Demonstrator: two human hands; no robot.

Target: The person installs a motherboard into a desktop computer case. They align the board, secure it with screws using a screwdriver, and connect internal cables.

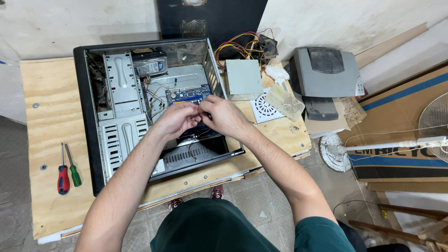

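Note:
An open black desktop computer case (88, 140) lies on its side on a plywood table (46, 93). Inside it sit a blue motherboard (186, 94), a hard drive (150, 65) and metal drive bays (119, 88). My left hand (176, 119) and my right hand (224, 115) meet above the motherboard, fingertips pinched together on something small, with thin wires (196, 140) trailing below them. What sits between the fingers is hidden.
A red screwdriver (62, 170) and a green screwdriver (72, 165) lie at the table's left. A grey power supply (243, 78) with coloured cables (235, 46), a white fan grille (263, 108), a printer (326, 77), cardboard boxes (401, 121) and a standing fan (436, 126) are to the right.

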